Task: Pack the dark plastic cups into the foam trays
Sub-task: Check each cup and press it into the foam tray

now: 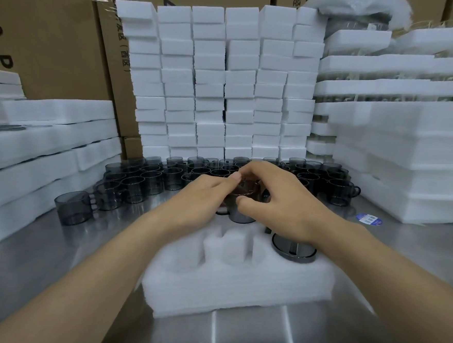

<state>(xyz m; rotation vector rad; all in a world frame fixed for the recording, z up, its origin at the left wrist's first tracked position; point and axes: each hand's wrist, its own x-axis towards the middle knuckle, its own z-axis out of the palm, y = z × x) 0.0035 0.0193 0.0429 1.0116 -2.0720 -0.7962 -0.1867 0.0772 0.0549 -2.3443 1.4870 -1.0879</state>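
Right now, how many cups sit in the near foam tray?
1: a cup in the tray's right pocket, partly behind the right forearm. A second cup is held above.

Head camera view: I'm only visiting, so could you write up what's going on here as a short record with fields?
Activity: packing dark cups into foam
Left hand: grips the held cup
Right hand: grips the same cup
Foam tray: on the steel table, just below the hands
Packed cup: in the tray's right slot
Loose cups: crowded behind the hands
Foam blocks: stacked high at the back
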